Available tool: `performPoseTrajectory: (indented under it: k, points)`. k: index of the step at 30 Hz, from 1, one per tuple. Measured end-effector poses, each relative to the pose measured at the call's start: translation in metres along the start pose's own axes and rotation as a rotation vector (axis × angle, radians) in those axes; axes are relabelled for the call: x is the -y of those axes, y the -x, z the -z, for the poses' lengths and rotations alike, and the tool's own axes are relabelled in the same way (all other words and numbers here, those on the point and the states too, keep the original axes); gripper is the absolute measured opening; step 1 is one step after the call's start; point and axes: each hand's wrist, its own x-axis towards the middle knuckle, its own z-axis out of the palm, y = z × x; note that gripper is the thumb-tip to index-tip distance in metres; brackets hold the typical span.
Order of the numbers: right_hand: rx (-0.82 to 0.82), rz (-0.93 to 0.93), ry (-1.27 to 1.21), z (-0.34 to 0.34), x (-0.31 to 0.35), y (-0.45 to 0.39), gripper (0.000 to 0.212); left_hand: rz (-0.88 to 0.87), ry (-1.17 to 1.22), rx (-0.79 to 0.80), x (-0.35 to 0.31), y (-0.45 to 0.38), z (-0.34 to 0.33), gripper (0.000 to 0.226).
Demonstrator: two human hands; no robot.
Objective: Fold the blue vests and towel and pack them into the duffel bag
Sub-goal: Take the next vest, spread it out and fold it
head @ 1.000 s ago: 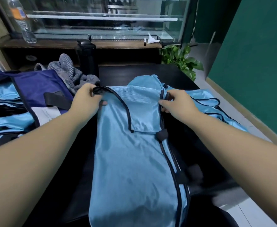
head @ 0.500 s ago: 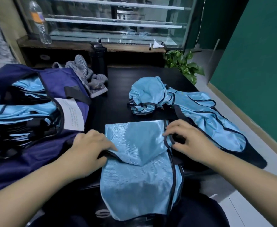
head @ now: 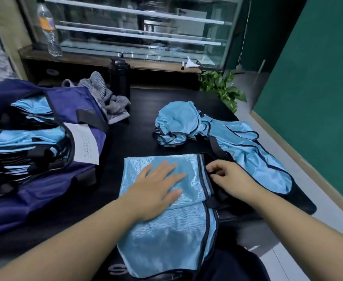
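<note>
A light blue vest with black trim lies folded once at the table's near edge, its lower part hanging over toward me. My left hand lies flat on the folded upper layer, fingers spread. My right hand pinches the black strap at the vest's right edge. Behind it sits a crumpled blue vest, and another blue vest is spread out to the right. The navy duffel bag stands open at the left with folded blue vests inside. A grey striped towel lies bunched behind the bag.
The black table ends near the right, where the floor and a green wall begin. A black flask stands at the table's back beside the towel. A water bottle stands on the wooden shelf behind. A potted plant sits at the far right corner.
Both hands brought the vest's top edge toward me, folding it over. My left hand then let go and flattened on the fold; my right hand shifted to the strap at the right edge.
</note>
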Motion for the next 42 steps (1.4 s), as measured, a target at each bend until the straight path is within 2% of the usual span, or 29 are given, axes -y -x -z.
performPoseTrajectory:
  k: [2, 3, 6, 9, 12, 14, 16, 20, 23, 27, 34, 38, 42]
  points:
    - [0.031, 0.04, -0.014, -0.003, 0.002, -0.007, 0.026, 0.046, 0.041, -0.045, -0.001, -0.014, -0.01, 0.053]
    - [0.03, 0.064, -0.051, -0.005, 0.005, -0.009, 0.03, 0.083, 0.046, -0.055, 0.0, -0.018, -0.015, 0.049]
    - [0.037, 0.127, -0.091, -0.019, 0.01, -0.017, 0.045, 0.155, -0.007, -0.045, 0.004, -0.021, -0.029, 0.055]
    - [-0.006, 0.105, -0.107, -0.04, 0.002, -0.02, 0.053, 0.167, -0.031, -0.02, 0.004, -0.023, -0.033, 0.057]
    - [-0.176, 0.082, -0.135, -0.049, -0.002, -0.015, 0.047, 0.166, -0.027, -0.023, 0.003, -0.023, -0.03, 0.056]
    - [-0.224, 0.081, -0.216, -0.049, -0.001, -0.012, 0.045, 0.164, -0.016, -0.029, 0.004, -0.023, -0.03, 0.055]
    - [-0.226, 0.073, -0.24, -0.049, -0.001, -0.011, 0.043, 0.165, -0.005, -0.032, 0.003, -0.023, -0.03, 0.054]
    - [-0.206, 0.051, -0.079, -0.05, 0.0, -0.013, 0.026, 0.168, 0.018, -0.044, 0.003, -0.022, -0.028, 0.055]
    - [-0.181, 0.031, 0.023, -0.051, 0.002, -0.015, 0.021, 0.168, 0.027, -0.053, 0.003, -0.023, -0.028, 0.055]
    - [-0.226, 0.012, -0.013, -0.051, 0.002, -0.013, 0.022, 0.168, 0.056, -0.065, 0.003, -0.022, -0.029, 0.056]
    - [-0.154, 0.019, -0.055, -0.047, 0.006, -0.012, 0.007, 0.172, 0.049, -0.069, 0.0, -0.021, -0.027, 0.053]
    - [-0.215, -0.01, 0.033, -0.048, 0.003, -0.013, 0.022, 0.172, 0.054, -0.078, 0.0, -0.022, -0.027, 0.052]
    - [-0.279, -0.039, 0.074, -0.051, 0.004, -0.016, 0.023, 0.17, 0.043, -0.082, 0.0, -0.022, -0.028, 0.052]
